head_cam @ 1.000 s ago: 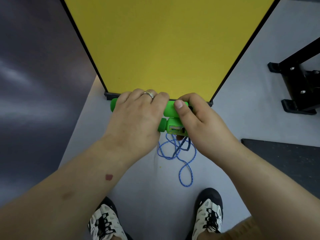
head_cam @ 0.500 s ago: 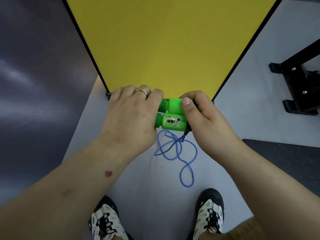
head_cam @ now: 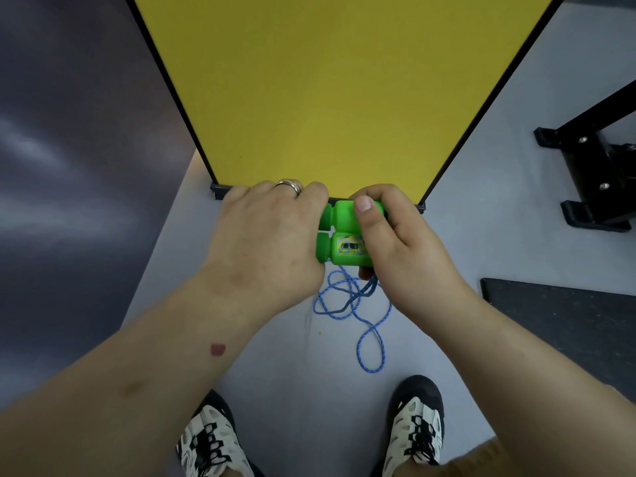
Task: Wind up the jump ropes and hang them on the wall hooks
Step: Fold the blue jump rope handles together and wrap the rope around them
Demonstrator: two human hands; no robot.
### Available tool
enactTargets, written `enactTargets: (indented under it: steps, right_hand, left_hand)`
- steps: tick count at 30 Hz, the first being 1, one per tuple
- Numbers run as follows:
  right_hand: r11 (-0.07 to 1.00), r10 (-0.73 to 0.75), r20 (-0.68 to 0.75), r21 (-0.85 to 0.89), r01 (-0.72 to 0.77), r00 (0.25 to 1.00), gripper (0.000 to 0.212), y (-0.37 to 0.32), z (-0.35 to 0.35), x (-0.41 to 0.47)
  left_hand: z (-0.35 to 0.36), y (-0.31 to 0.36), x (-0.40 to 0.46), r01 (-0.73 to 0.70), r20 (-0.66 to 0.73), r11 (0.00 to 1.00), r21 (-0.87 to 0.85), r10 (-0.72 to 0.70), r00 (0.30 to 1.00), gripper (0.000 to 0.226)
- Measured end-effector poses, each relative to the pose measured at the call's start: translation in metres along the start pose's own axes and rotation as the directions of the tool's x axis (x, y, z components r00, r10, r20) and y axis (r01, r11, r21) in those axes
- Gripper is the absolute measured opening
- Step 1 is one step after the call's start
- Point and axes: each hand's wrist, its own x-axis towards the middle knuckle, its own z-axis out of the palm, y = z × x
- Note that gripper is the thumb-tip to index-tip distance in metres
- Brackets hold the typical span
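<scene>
Item: green jump-rope handles (head_cam: 344,235), stacked pair, at waist height before yellow panel (head_cam: 327,91). My left hand (head_cam: 268,242) and right hand (head_cam: 395,242) both clamp them. Blue cord (head_cam: 358,311) dangles tangled to floor (head_cam: 309,390). Advice: I keep handles parallel, wind cord snugly, evenly.

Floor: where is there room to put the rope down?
Bare grey floor lies between the yellow panel and the black stand. It is crowded between the shoes, where the blue rope loops.
</scene>
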Motion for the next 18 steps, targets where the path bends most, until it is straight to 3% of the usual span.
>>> enactTargets:
  steps: [2, 4, 5, 7, 8, 10, 13, 16, 18]
  right_hand:
    - [0.988, 0.096, 0.109, 0.107, -0.107, 0.989, 0.014, 0.0, -0.003, 0.007]
    - [0.908, 0.242, 0.275, 0.273, -0.317, 0.93, 0.032, 0.002, -0.012, 0.018]
    - [0.888, 0.276, 0.361, 0.258, -0.38, 0.891, 0.04, 0.004, -0.02, 0.022]
    - [0.957, 0.257, 0.492, -0.008, -0.29, 0.832, 0.037, 0.011, -0.039, 0.022]
    - [0.969, 0.247, 0.497, -0.142, -0.203, 0.832, 0.027, 0.014, -0.045, 0.018]
    - [0.946, 0.24, 0.376, -0.298, -0.128, 0.895, 0.016, 0.017, -0.048, 0.014]
    - [0.928, 0.158, 0.191, -0.363, -0.08, 0.969, 0.022, 0.015, -0.032, 0.019]
    - [0.914, 0.038, 0.155, -0.404, 0.028, 0.987, 0.02, 0.02, -0.019, 0.032]
    - [0.905, 0.039, 0.165, -0.424, 0.035, 0.985, 0.023, 0.02, -0.013, 0.035]
  left_hand:
    - [-0.001, -0.004, 0.0, 0.003, 0.019, 1.0, 0.002, -0.003, 1.0, 0.029]
    - [-0.002, -0.01, 0.001, 0.018, 0.028, 1.0, 0.018, -0.019, 0.999, 0.03]
    - [-0.003, -0.013, 0.002, 0.028, 0.027, 0.999, 0.03, -0.029, 0.999, 0.031]
    - [-0.006, -0.018, 0.004, 0.039, 0.025, 0.998, 0.054, -0.041, 0.999, 0.031]
    - [-0.008, -0.019, 0.004, 0.041, 0.027, 0.997, 0.064, -0.043, 0.999, 0.032]
    - [-0.009, -0.02, 0.005, 0.039, 0.019, 0.997, 0.07, -0.041, 0.999, 0.033]
    - [-0.008, -0.018, 0.005, 0.044, 0.004, 0.997, 0.065, -0.044, 0.999, 0.039]
    - [-0.011, -0.017, 0.006, 0.054, -0.044, 0.997, 0.062, -0.051, 0.998, 0.039]
    - [-0.013, -0.018, 0.007, 0.072, -0.073, 0.995, 0.068, -0.067, 0.995, 0.036]
